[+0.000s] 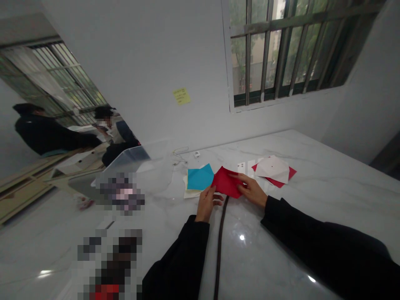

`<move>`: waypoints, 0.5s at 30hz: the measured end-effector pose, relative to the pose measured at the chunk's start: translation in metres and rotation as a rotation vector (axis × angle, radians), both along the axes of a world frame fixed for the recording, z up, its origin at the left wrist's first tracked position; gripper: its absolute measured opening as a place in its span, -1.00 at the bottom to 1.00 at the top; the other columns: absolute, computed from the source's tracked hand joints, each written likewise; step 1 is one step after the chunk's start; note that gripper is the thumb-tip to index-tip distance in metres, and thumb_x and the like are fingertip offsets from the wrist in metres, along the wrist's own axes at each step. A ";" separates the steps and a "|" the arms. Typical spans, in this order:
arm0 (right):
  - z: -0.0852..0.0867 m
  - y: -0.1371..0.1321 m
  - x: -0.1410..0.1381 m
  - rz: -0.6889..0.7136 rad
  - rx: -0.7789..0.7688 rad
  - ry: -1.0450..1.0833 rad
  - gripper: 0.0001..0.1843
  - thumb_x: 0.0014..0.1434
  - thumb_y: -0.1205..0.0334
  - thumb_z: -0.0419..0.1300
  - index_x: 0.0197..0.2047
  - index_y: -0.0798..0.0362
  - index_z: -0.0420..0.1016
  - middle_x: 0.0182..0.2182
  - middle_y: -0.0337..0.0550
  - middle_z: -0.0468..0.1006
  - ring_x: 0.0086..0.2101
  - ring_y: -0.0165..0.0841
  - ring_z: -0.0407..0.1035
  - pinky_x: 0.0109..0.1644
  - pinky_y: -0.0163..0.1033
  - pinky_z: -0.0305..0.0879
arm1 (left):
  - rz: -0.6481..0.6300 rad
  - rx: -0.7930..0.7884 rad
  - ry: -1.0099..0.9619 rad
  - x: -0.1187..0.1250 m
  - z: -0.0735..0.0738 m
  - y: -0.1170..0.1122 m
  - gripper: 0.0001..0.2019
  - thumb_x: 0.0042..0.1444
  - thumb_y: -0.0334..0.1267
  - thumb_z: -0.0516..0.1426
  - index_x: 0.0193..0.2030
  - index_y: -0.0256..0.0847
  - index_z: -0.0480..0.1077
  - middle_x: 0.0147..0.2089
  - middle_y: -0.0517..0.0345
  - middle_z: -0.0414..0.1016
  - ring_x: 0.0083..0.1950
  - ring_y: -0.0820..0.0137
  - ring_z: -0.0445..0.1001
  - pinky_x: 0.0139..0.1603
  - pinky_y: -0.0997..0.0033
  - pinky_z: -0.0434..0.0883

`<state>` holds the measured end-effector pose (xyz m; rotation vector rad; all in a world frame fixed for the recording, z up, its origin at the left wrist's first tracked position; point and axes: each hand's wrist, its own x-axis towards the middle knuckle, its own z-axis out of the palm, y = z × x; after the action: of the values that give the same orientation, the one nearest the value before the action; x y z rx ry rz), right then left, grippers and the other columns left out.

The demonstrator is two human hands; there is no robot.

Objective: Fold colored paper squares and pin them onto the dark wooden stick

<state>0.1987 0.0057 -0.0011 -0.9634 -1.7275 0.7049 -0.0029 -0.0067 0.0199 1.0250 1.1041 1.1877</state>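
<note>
My right hand (pixel 250 190) pinches a crumpled red paper square (pixel 226 182) at its right side. My left hand (pixel 206 204) comes up from below, its fingertips on the square's lower left edge. A blue paper square (pixel 200 177) lies on a cream sheet (pixel 188 188) just left of the red one, close to my left fingers. Beyond my right hand, a folded white paper (pixel 271 169) rests on a red sheet (pixel 276 181), not touched by either hand.
A dark cable (pixel 220 246) runs across the white marble table (pixel 281 216) between my arms. A transparent plastic box (pixel 128 166) and two blurred objects (pixel 120 193) (pixel 109 264) stand to the left. Two people (pixel 40 129) (pixel 114 133) are at the far left.
</note>
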 end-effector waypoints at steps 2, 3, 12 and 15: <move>0.000 0.002 0.001 -0.011 -0.032 0.039 -0.47 0.19 0.34 0.06 0.22 -0.12 0.38 0.16 -0.13 0.41 0.11 -0.22 0.32 0.14 -0.05 0.31 | -0.029 -0.008 0.010 -0.001 0.001 0.000 -0.62 -0.02 -0.01 0.23 -0.18 -0.28 0.44 -0.25 0.02 0.53 -0.47 0.41 0.50 -0.60 0.50 0.35; -0.001 0.003 0.001 -0.021 -0.059 0.065 -0.50 0.20 0.30 0.08 0.21 -0.12 0.38 0.15 -0.13 0.43 0.09 -0.21 0.34 0.14 -0.03 0.31 | -0.051 -0.014 0.014 -0.001 0.002 -0.001 -0.62 -0.02 -0.01 0.23 -0.18 -0.28 0.44 -0.22 0.00 0.54 -0.46 0.40 0.50 -0.62 0.50 0.35; -0.001 0.007 0.000 -0.079 -0.133 0.239 -0.55 0.16 0.25 0.16 0.14 -0.06 0.44 -0.01 -0.12 0.55 -0.13 -0.25 0.47 -0.06 -0.09 0.46 | 0.015 -0.105 -0.269 -0.004 0.007 -0.001 -0.69 -0.04 -0.21 0.27 -0.13 -0.24 0.43 -0.17 0.05 0.55 -0.33 0.40 0.56 -0.50 0.56 0.41; 0.006 -0.003 -0.006 -0.062 -0.050 0.203 -0.50 0.17 0.26 0.17 0.19 -0.12 0.40 -0.01 -0.14 0.53 -0.15 -0.27 0.47 -0.05 -0.08 0.47 | 0.083 -0.113 -0.355 -0.004 0.007 0.000 -0.65 -0.09 -0.24 0.33 -0.14 -0.23 0.43 -0.12 0.06 0.55 -0.28 0.43 0.54 -0.31 0.47 0.49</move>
<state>0.1931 0.0028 0.0050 -0.9419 -1.5035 0.7808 -0.0065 -0.0063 0.0266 0.6552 0.9261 1.2996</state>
